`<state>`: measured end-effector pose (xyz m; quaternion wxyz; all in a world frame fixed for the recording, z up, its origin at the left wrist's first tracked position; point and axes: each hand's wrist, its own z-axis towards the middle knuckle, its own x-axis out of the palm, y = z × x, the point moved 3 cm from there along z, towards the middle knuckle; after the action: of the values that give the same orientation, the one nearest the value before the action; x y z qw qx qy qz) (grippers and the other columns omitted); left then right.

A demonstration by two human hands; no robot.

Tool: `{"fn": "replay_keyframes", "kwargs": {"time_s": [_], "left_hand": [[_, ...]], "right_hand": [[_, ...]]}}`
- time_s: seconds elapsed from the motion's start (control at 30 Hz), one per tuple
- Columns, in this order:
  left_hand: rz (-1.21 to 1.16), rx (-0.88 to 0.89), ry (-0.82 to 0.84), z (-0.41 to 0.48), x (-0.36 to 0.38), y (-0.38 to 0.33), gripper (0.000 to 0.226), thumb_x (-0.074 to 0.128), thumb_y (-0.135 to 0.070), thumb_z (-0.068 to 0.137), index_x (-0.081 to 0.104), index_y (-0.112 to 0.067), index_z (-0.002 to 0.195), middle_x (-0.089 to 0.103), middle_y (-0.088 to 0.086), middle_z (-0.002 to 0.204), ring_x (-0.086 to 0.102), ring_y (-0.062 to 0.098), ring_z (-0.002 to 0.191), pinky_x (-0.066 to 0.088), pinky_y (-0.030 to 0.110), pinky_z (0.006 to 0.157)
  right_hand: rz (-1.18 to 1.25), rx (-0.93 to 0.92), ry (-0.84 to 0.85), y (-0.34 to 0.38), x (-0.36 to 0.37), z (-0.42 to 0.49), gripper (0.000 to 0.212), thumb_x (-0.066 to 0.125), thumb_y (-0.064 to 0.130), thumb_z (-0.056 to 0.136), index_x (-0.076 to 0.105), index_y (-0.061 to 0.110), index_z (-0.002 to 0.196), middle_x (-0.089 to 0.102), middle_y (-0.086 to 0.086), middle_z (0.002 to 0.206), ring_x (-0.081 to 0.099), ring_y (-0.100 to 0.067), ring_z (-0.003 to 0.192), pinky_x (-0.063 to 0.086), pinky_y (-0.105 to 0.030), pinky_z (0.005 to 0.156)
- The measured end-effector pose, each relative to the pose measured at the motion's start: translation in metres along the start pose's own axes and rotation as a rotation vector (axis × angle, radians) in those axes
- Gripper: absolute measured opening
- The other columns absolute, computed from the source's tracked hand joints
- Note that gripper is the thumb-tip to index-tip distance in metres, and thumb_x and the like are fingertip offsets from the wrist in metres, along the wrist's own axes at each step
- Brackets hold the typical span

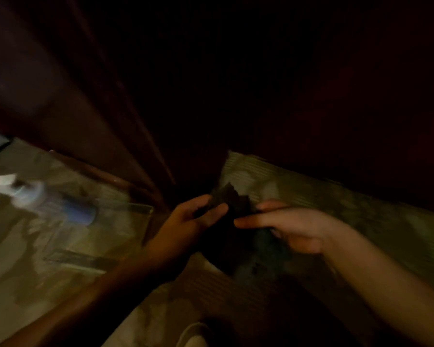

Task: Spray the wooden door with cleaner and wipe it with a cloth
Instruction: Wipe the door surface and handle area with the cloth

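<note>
The scene is dim and blurred. A dark cloth [232, 221] hangs between both hands, low in front of the dark wooden door [261, 83]. My left hand [186, 229] pinches the cloth's left edge with thumb and fingers. My right hand [293, 229] grips its right side, with the fingers stretched towards the left hand. A spray bottle [60, 204] with a pale body and a blue part lies blurred on the floor at the left, apart from both hands.
The door frame [68, 116] runs diagonally at the left. Pale patterned floor [311, 194] spreads below the door. A glass-like pane or threshold strip [135, 209] lies by the bottle. A light shoe tip [193, 334] shows at the bottom.
</note>
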<state>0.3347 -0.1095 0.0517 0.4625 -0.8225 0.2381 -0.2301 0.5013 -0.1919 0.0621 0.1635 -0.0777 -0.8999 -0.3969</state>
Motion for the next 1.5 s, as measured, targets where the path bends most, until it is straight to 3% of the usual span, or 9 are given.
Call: {"fn": "replay_keyframes", "kwargs": {"time_s": [0.13,0.3,0.43,0.6,0.77,0.9,1.0,1.27,1.5], "left_hand": [[0.068,0.204,0.006,0.03,0.073,-0.047,0.012,0.064,-0.018,0.095,0.075,-0.016,0.092,0.079,0.002,0.086,0.076,0.015,0.08,0.059,0.023,0.064],[0.113,0.43,0.05,0.04,0.156,-0.134,0.02,0.06,-0.025,0.103,0.075,-0.012,0.101,0.077,0.014,0.101,0.076,0.024,0.092,0.062,0.039,0.08],[0.129,0.536,0.102,0.026,0.214,-0.214,0.021,0.059,-0.023,0.103,0.075,-0.011,0.099,0.079,0.008,0.093,0.077,0.019,0.084,0.063,0.031,0.07],[0.1,0.557,0.178,-0.013,0.284,-0.331,0.023,0.06,-0.025,0.101,0.078,-0.016,0.091,0.079,0.003,0.085,0.077,0.014,0.078,0.059,0.025,0.063],[0.133,0.57,0.275,-0.08,0.35,-0.441,0.021,0.066,-0.023,0.099,0.077,-0.009,0.088,0.078,0.009,0.081,0.075,0.016,0.073,0.059,0.025,0.061],[0.165,0.523,0.388,-0.151,0.411,-0.538,0.018,0.069,-0.024,0.097,0.077,-0.009,0.091,0.079,0.007,0.089,0.077,0.018,0.082,0.063,0.03,0.068],[0.208,0.585,0.455,-0.215,0.451,-0.629,0.02,0.066,-0.025,0.1,0.075,-0.01,0.09,0.078,0.008,0.088,0.076,0.023,0.084,0.063,0.038,0.074],[0.301,0.764,0.607,-0.38,0.527,-0.881,0.021,0.064,-0.025,0.102,0.073,-0.012,0.087,0.076,0.008,0.085,0.074,0.022,0.081,0.06,0.035,0.071],[0.397,1.014,0.647,-0.462,0.584,-0.993,0.013,0.072,-0.027,0.097,0.077,-0.019,0.088,0.078,0.0,0.087,0.076,0.014,0.084,0.064,0.038,0.077]], "right_hand": [[0.046,-0.304,-0.145,0.029,-0.044,-0.053,0.026,0.068,0.024,0.089,0.074,0.013,0.111,0.076,-0.012,0.11,0.074,-0.023,0.099,0.062,-0.032,0.081],[0.121,-0.686,-0.342,0.088,-0.069,-0.12,0.017,0.056,0.014,0.098,0.069,0.004,0.098,0.076,-0.006,0.085,0.074,-0.015,0.075,0.058,-0.022,0.064],[0.183,-0.846,-0.438,0.139,-0.075,-0.186,0.022,0.058,0.019,0.094,0.072,0.002,0.099,0.077,-0.01,0.088,0.075,-0.018,0.077,0.059,-0.024,0.065],[0.339,-0.914,-0.539,0.214,-0.06,-0.286,0.03,0.059,0.022,0.093,0.074,0.0,0.105,0.077,-0.019,0.099,0.075,-0.025,0.086,0.061,-0.03,0.075],[0.449,-0.835,-0.66,0.289,-0.024,-0.415,0.035,0.062,0.032,0.089,0.08,0.002,0.091,0.077,-0.019,0.092,0.076,-0.025,0.078,0.063,-0.029,0.067],[0.519,-0.795,-0.796,0.35,0.022,-0.54,0.04,0.058,0.035,0.096,0.079,0.001,0.104,0.077,-0.02,0.108,0.076,-0.031,0.098,0.063,-0.036,0.085],[0.499,-0.877,-0.924,0.407,0.065,-0.625,0.038,0.055,0.029,0.099,0.075,-0.002,0.109,0.077,-0.02,0.107,0.076,-0.029,0.096,0.063,-0.031,0.082],[0.337,-1.113,-1.175,0.578,0.184,-0.83,0.039,0.054,0.028,0.101,0.075,-0.005,0.099,0.077,-0.022,0.097,0.075,-0.029,0.086,0.062,-0.034,0.076],[0.349,-1.338,-1.207,0.638,0.226,-0.946,0.04,0.052,0.034,0.103,0.074,0.004,0.114,0.078,-0.013,0.107,0.076,-0.028,0.1,0.062,-0.039,0.086]]}}
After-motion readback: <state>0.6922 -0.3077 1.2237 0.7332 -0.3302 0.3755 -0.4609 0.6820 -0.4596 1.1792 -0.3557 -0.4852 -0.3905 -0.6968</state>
